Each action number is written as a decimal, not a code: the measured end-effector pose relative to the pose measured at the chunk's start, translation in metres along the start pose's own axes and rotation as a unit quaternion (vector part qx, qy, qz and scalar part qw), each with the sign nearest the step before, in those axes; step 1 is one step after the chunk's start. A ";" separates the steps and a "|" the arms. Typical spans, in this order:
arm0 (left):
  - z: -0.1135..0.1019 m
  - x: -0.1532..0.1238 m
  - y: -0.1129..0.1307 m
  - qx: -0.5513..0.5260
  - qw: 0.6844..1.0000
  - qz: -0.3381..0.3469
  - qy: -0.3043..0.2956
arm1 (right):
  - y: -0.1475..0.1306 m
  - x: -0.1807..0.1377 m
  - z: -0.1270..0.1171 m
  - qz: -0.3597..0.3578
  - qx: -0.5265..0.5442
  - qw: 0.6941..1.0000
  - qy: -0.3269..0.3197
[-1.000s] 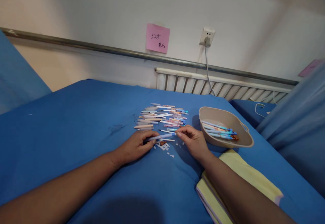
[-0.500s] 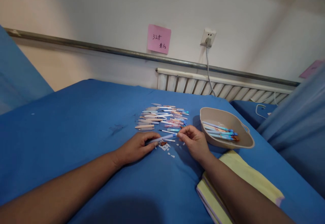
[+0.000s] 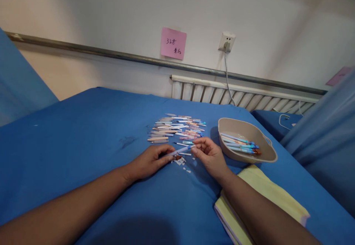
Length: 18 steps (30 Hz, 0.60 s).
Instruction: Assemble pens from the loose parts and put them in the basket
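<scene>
My left hand pinches the left end of a pale blue pen barrel between thumb and fingers. At the barrel's right end, my right hand is closed around the tip, and a small pale piece shows at its fingers. Below the barrel lie small white bits and a reddish-brown piece. Just beyond my hands, loose pen parts lie in rows: barrels with pointed tips on the left, white refills in the middle, patterned barrels on the right.
To the right, a beige basin holds several pens with blue and brown ends. A folded yellow cloth lies under my right forearm. The blue-covered table reaches to a wall with a radiator, a metal pipe and a socket.
My right hand has shifted slightly left along the barrel's end. The left hand keeps its hold, almost unmoved.
</scene>
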<state>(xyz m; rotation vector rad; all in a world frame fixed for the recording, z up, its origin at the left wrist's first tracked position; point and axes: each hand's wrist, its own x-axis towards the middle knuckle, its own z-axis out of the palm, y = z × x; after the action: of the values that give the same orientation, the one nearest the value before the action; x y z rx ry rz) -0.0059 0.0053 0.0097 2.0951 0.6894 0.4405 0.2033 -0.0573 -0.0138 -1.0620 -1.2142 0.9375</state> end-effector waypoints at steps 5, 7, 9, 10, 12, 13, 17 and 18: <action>-0.001 0.004 -0.007 -0.053 0.997 -0.017 0.048 | 0.001 -0.001 -0.002 -0.092 -0.219 0.969 -0.074; -0.001 0.006 -0.010 -0.069 0.995 -0.020 0.065 | -0.003 -0.003 0.000 -0.157 -0.323 0.920 -0.156; -0.001 0.007 -0.012 -0.084 0.994 -0.024 0.071 | -0.006 -0.004 0.003 -0.188 -0.394 0.871 -0.225; -0.001 0.007 -0.012 -0.089 0.993 -0.026 0.072 | -0.006 -0.005 0.005 -0.190 -0.420 0.853 -0.244; -0.001 0.008 -0.014 -0.093 0.993 -0.027 0.074 | -0.006 -0.005 0.008 -0.186 -0.456 0.830 -0.261; -0.001 0.008 -0.014 -0.092 0.993 -0.026 0.075 | -0.006 -0.005 0.008 -0.183 -0.467 0.825 -0.261; -0.001 0.008 -0.015 -0.077 0.994 -0.031 0.075 | -0.008 -0.005 0.011 -0.177 -0.490 0.820 -0.239; -0.001 0.008 -0.015 -0.075 0.994 -0.032 0.077 | -0.009 -0.005 0.011 -0.177 -0.492 0.819 -0.237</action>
<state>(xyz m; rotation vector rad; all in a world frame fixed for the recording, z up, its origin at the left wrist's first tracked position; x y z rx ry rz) -0.0052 0.0177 -0.0015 1.9076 0.7855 0.6040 0.1916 -0.0633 -0.0060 -1.3325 -2.3591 0.2105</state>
